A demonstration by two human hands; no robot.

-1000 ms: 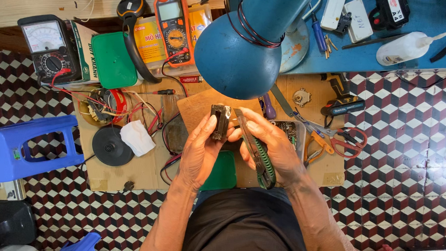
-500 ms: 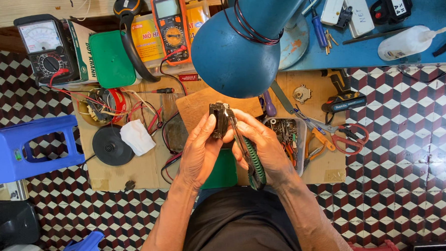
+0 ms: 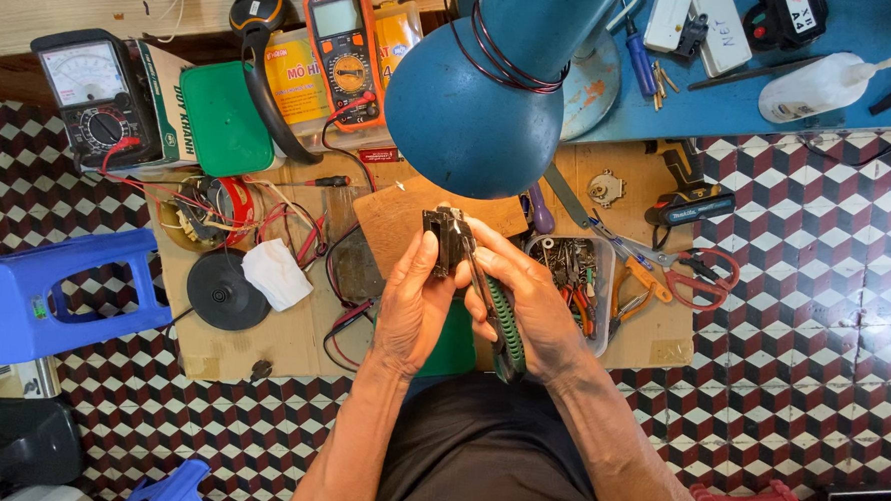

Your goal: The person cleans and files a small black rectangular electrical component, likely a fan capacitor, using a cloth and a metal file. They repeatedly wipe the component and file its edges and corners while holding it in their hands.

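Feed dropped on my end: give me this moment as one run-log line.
left hand: grips small black boxy part | right hand: works green-handled pliers at part | under: brown wooden board | above: blue lamp shade

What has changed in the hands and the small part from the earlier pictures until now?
Very little changed. The left hand and right hand keep the small dark metal part raised over the brown wooden board; it sits marginally higher in the view than before. The right hand still grips the green-handled pliers. The blue lamp shade, orange multimeter and red-handled scissors stayed in place.
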